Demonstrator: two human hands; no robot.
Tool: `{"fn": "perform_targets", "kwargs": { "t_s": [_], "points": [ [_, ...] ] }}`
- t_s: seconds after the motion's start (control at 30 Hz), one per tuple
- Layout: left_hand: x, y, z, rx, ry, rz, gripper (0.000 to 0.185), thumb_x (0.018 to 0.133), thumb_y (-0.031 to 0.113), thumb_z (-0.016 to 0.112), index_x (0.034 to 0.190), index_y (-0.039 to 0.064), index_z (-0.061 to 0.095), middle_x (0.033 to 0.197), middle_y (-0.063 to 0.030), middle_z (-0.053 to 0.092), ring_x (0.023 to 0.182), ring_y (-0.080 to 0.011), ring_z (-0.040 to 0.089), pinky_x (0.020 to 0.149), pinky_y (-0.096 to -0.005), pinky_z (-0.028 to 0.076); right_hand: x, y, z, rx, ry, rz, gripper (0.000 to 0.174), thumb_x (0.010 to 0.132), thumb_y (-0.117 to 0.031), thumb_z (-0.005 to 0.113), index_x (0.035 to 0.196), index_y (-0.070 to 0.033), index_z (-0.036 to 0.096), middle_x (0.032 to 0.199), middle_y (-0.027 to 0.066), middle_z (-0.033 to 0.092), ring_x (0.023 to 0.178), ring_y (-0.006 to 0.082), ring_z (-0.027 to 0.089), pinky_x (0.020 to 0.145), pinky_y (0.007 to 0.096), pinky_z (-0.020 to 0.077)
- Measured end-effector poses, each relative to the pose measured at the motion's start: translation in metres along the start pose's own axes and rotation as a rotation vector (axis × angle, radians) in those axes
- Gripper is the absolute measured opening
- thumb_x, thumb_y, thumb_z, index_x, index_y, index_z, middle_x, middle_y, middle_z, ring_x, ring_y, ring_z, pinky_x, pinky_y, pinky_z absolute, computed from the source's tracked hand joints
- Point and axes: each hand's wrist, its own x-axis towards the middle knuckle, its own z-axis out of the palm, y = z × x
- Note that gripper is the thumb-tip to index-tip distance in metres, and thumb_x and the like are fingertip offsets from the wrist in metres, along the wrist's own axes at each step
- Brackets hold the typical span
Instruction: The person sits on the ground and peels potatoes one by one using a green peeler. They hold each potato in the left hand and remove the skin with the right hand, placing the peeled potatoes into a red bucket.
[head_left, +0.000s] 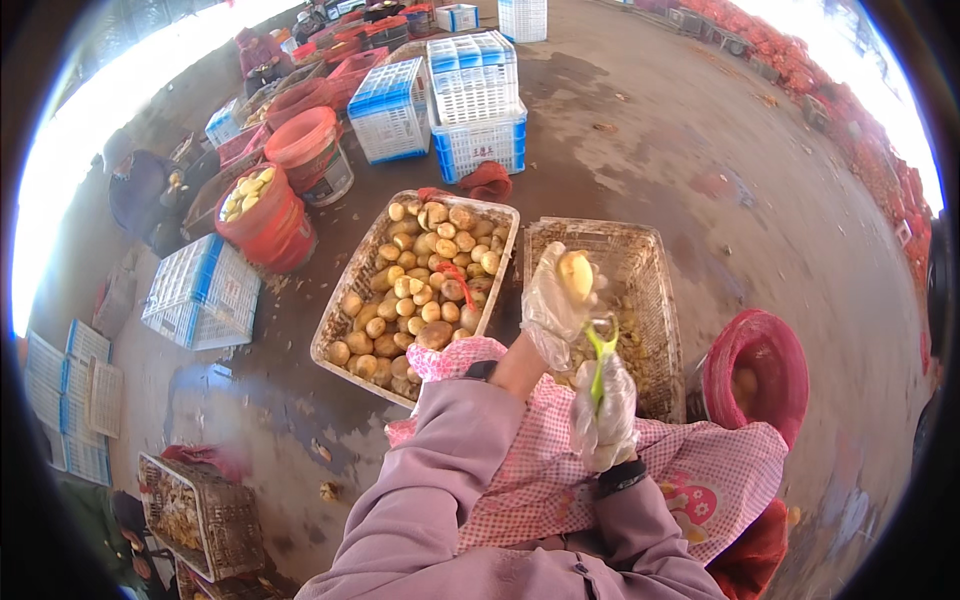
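Observation:
In a clear plastic glove, my left hand (551, 307) grips a partly peeled potato (576, 276) whose pale flesh shows. My right hand (606, 412), gloved the same way, is closed around the handle of a lime-green Y-shaped peeler (600, 352). The peeler's head sits just below the potato, a little apart from it. Both hands are above a dirty plastic crate (660, 300) with peelings (637, 345) in its bottom. To the left, a second crate (341, 307) is full of unpeeled potatoes (420, 292), with a strip of red netting on them.
Beside my right knee stands a bucket lined with pink netting (757, 367), potatoes inside. A red bucket (274, 232) of peeled potatoes and blue-and-white crates (476, 90) stand farther off. Other people (150, 187) sit at left. Red net sacks (810, 75) line the right side.

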Motion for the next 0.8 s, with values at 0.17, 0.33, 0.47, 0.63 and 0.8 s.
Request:
{"fn": "perform_targets", "kwargs": {
  "t_s": [0.17, 0.33, 0.47, 0.63, 0.8],
  "points": [
    [-0.002, -0.022, 0.012, 0.183, 0.29, 0.177, 0.025, 0.094, 0.032, 0.063, 0.1, 0.007, 0.065, 0.087, -0.0036, 0.065, 0.074, -0.0158, 0.063, 0.063, -0.0299, 0.054, 0.036, -0.015, 0.004, -0.489, -0.017, -0.585, 0.023, 0.099, -0.03, 0.057, 0.099, -0.007, 0.059, 0.077, -0.0024, 0.055, 0.055, 0.0048, 0.048, 0.047, 0.0198, 0.0397],
    [0.015, -0.029, -0.026, 0.482, 0.062, 0.346, 0.023, 0.094, 0.029, 0.063, 0.106, 0.009, 0.064, 0.087, -0.0007, 0.063, 0.072, -0.0121, 0.06, 0.061, -0.0269, 0.052, 0.044, -0.01, 0.0, -0.107, -0.099, -0.147, 0.025, 0.095, -0.019, 0.059, 0.113, -0.002, 0.056, 0.087, 0.0013, 0.057, 0.07, 0.0101, 0.054, 0.059, 0.0233, 0.0464],
    [0.0, -0.023, -0.011, 0.277, 0.115, 0.249, 0.024, 0.094, 0.027, 0.063, 0.109, 0.009, 0.062, 0.085, -0.0005, 0.061, 0.069, -0.0114, 0.058, 0.058, -0.0254, 0.05, 0.038, -0.001, 0.0, -0.018, -0.03, -0.088, 0.029, 0.092, -0.012, 0.062, 0.116, 0.002, 0.055, 0.092, 0.0056, 0.059, 0.074, 0.0176, 0.056, 0.064, 0.0291, 0.0477],
    [0.008, -0.011, -0.008, 0.112, 0.1, 0.257, 0.025, 0.092, 0.028, 0.066, 0.102, 0.006, 0.061, 0.076, -0.0049, 0.061, 0.059, -0.0155, 0.059, 0.05, -0.0259, 0.049, 0.002, -0.011, 0.02, -0.083, 0.004, 0.044, 0.03, 0.1, -0.034, 0.054, 0.094, -0.006, 0.061, 0.062, 0.0003, 0.055, 0.044, 0.0072, 0.048, 0.037, 0.0226, 0.0386],
    [0.003, 0.024, 0.005, 0.117, 0.027, 0.156, 0.04, 0.093, 0.044, 0.062, 0.1, 0.005, 0.061, 0.08, -0.0109, 0.065, 0.064, -0.0238, 0.065, 0.047, -0.0281, 0.052, 0.004, 0.003, -0.012, -0.281, 0.026, 0.336, 0.043, 0.1, -0.044, 0.05, 0.097, -0.003, 0.061, 0.06, 0.004, 0.056, 0.042, 0.01, 0.047, 0.036, 0.0238, 0.0356]
  ]
}}
